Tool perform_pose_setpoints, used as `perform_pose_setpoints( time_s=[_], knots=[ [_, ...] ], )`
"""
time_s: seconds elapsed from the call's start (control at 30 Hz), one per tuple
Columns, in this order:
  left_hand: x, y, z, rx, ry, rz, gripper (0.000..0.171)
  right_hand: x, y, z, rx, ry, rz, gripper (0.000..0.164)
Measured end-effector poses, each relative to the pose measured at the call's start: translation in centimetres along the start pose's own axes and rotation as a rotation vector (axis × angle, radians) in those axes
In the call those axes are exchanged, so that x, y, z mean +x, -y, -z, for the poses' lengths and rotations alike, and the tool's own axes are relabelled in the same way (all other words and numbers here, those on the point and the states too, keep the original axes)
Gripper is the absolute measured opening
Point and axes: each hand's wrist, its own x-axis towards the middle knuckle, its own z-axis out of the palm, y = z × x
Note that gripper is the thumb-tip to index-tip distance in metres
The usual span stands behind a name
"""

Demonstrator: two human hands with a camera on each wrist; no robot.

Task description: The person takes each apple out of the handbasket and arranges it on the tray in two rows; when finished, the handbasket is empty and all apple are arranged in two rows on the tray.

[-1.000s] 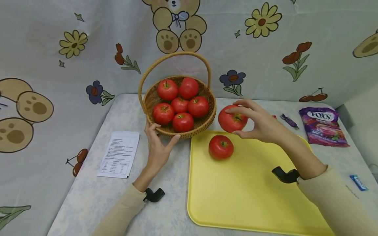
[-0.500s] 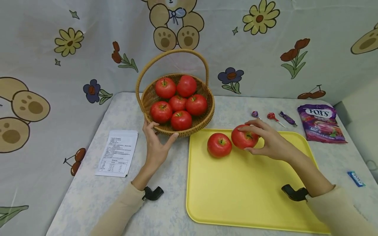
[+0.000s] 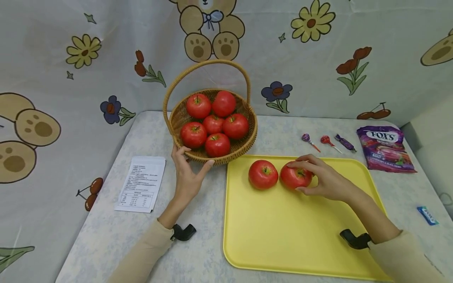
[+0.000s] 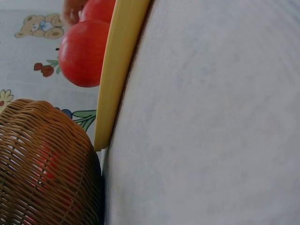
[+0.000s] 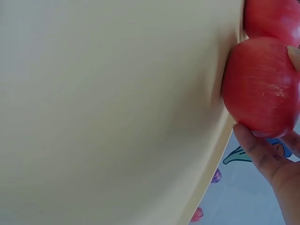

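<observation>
In the head view a wicker basket point(image 3: 253, 137) with an arched handle holds several red apples and tilts toward me. My left hand point(image 3: 187, 181) grips its front rim, thumb and fingers spread along the edge. On the yellow tray point(image 3: 283, 236) a red apple point(image 3: 263, 174) stands near the far left corner. Beside it on the right, my right hand point(image 3: 323, 179) holds another red apple point(image 3: 294, 177) between thumb and fingers, down at the tray's surface. The right wrist view shows this held apple point(image 5: 260, 86) close against its neighbour. Wicker weave point(image 4: 47, 168) fills the left wrist view's lower left.
Behind the tray lie two lollipops point(image 3: 325, 140) and a purple wrapped candy point(image 3: 345, 142). A purple candy bag point(image 3: 385, 147) is at the far right, a small blue packet point(image 3: 427, 215) nearer. A white printed packet point(image 3: 140, 184) lies left. A patterned cloth point(image 3: 120, 39) hangs behind.
My right hand has carried its apple from beside the basket right and down onto the tray, next to the other apple. My left hand has kept its grip on the basket.
</observation>
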Motion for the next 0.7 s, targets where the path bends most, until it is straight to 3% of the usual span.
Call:
perform_pose_setpoints(
  time_s=[0.23,0.7],
  knots=[
    [-0.07,-0.07,0.15,-0.003,0.003,0.021,0.06,-0.19,0.18,0.27,0.029,0.036,-0.035,0.064],
    [0.08,-0.11,0.05,0.013,-0.005,-0.043,0.061,-0.07,0.76,0.94,0.051,0.127,-0.102,0.064]
  ],
)
